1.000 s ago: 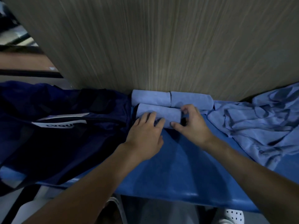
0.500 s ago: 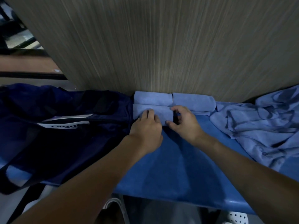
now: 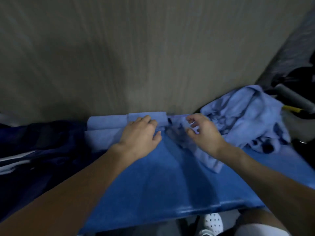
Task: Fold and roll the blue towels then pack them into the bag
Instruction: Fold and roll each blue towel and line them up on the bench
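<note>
Three rolled light-blue towels lie against the wooden wall: two in the back row and one in front. My left hand rests on them, fingers fairly straight, at the right end of the front roll. My right hand is just to the right, fingers and thumb curled round a loose blue towel that trails down under the wrist onto the blue bench. The dark navy bag lies at the left, touching the rolls. The frame is blurred.
A crumpled heap of unfolded blue towels sits at the right against the wall. Beyond it are a grey tube and dark items. The bench's front edge runs below my arms, with a white shoe under it.
My right hand left the front roll, moved right and took hold of a loose towel, which now trails across the bench. My left hand stays on the rolls. The view swung right.
</note>
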